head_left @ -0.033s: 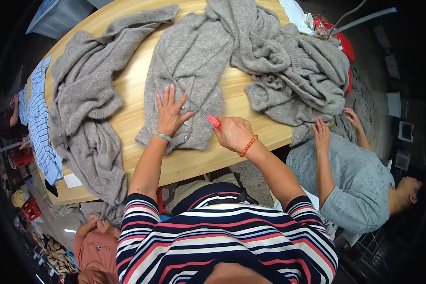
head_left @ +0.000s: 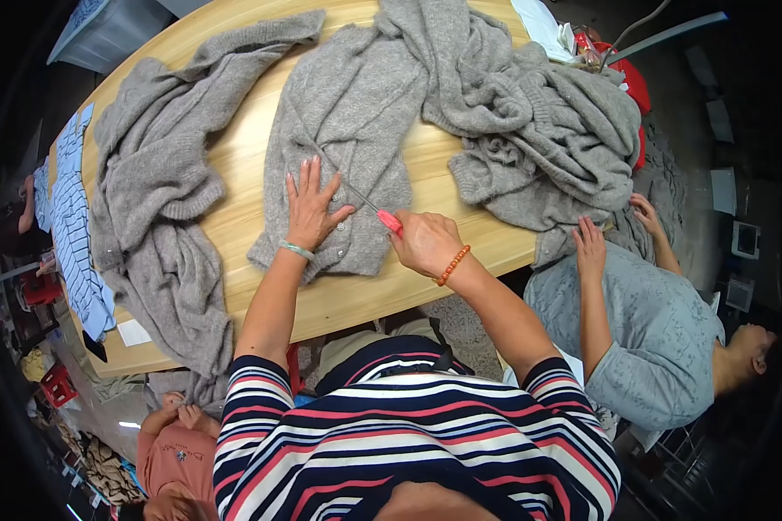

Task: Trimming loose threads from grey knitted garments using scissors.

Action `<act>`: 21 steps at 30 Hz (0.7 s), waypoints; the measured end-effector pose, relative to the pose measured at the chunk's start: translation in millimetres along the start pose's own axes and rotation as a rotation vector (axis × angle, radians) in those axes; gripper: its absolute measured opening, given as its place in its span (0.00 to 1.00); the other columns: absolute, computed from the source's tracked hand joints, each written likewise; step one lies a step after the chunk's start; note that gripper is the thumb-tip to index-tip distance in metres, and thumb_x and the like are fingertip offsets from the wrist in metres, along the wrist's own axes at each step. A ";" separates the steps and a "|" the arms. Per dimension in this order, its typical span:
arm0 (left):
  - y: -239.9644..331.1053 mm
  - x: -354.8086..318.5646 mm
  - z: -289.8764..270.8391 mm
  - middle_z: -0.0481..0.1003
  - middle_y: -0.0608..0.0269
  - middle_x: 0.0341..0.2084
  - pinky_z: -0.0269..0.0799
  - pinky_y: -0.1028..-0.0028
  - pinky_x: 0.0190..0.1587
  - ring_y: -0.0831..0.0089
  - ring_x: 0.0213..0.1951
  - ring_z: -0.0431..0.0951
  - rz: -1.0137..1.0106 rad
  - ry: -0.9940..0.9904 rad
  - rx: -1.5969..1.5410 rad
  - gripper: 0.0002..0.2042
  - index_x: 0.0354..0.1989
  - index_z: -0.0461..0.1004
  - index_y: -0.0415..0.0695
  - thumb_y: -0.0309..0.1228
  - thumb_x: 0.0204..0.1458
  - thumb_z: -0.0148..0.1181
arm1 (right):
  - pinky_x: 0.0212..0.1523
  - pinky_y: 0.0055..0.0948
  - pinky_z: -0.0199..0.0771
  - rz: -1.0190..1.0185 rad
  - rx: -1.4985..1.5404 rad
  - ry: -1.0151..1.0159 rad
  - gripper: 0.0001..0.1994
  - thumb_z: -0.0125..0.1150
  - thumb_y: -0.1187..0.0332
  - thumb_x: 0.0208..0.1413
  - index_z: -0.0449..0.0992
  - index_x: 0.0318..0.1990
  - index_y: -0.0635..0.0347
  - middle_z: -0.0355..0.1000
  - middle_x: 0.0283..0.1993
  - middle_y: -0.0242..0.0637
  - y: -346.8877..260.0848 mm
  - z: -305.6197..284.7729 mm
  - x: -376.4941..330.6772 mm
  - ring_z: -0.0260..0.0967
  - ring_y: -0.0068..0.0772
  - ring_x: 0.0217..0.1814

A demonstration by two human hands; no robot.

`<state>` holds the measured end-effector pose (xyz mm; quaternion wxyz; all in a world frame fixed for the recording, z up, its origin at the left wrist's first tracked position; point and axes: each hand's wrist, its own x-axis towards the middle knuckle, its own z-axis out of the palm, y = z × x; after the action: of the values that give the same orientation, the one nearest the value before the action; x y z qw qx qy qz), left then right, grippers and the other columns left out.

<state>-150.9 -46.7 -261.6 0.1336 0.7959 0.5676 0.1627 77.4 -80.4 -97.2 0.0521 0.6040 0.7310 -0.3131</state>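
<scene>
Left hand [head_left: 311, 208]: spread flat, fingers apart, palm pressed on the gray sweater [head_left: 347, 139]; gripping nothing, only pinning the knit to the table [head_left: 235, 174].
Right hand [head_left: 426, 243]: closed around the red handle of a thin metal tool [head_left: 369, 206], orange bead bracelet at the wrist; exact kind of tool too small to tell.
Tool position: just beside the left thumb, between the two hands, shaft lying over the lower front of the sweater.
Tool direction: long axis on a diagonal, handle at the right hand, tip aimed up and away toward the left hand's fingertips and the row of buttons.
Sweater position: directly under the left palm, hem toward the body, neck away; long axis running away from the wearer across the table.
Doing the step well, as a judgement: keep the left palm firm and the fabric smooth near the tip; keep fingers to the side of the point, not in front; guide the tool shallow along the knit, in short controlled strokes; avoid snagging loose yarn.
Left of the left hand: another gray sweater [head_left: 148, 208] draped over the table edge.
Right of the right hand: a heap of gray knitwear [head_left: 547, 130], with another person's hand [head_left: 589, 239] resting at its lower edge.
</scene>
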 end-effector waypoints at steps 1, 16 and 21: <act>0.8 0.1 -0.4 0.48 0.47 0.73 0.36 0.41 0.71 0.48 0.74 0.44 0.005 -0.001 0.002 0.33 0.61 0.71 0.56 0.54 0.45 0.68 | 0.45 0.51 0.74 -0.004 0.006 -0.001 0.12 0.59 0.61 0.57 0.74 0.39 0.60 0.77 0.33 0.54 0.1 0.7 4.0 0.76 0.59 0.39; -1.2 0.9 2.5 0.50 0.47 0.72 0.34 0.42 0.71 0.49 0.74 0.44 0.000 0.013 0.004 0.35 0.62 0.70 0.54 0.55 0.45 0.68 | 0.44 0.47 0.77 -0.028 -0.009 0.036 0.11 0.57 0.64 0.54 0.78 0.34 0.63 0.78 0.33 0.56 -0.7 7.3 22.7 0.78 0.55 0.40; -3.2 17.1 6.4 0.51 0.47 0.72 0.34 0.40 0.71 0.49 0.74 0.45 -0.062 0.043 0.051 0.33 0.59 0.71 0.51 0.53 0.46 0.68 | 0.43 0.50 0.76 -0.005 -0.042 -0.013 0.13 0.59 0.60 0.56 0.76 0.38 0.62 0.77 0.32 0.54 7.3 14.9 10.6 0.77 0.58 0.40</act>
<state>-145.8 -29.7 -266.9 0.1063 0.7774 0.5988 0.1609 76.8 -78.5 -116.8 0.0684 0.5989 0.7386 -0.3017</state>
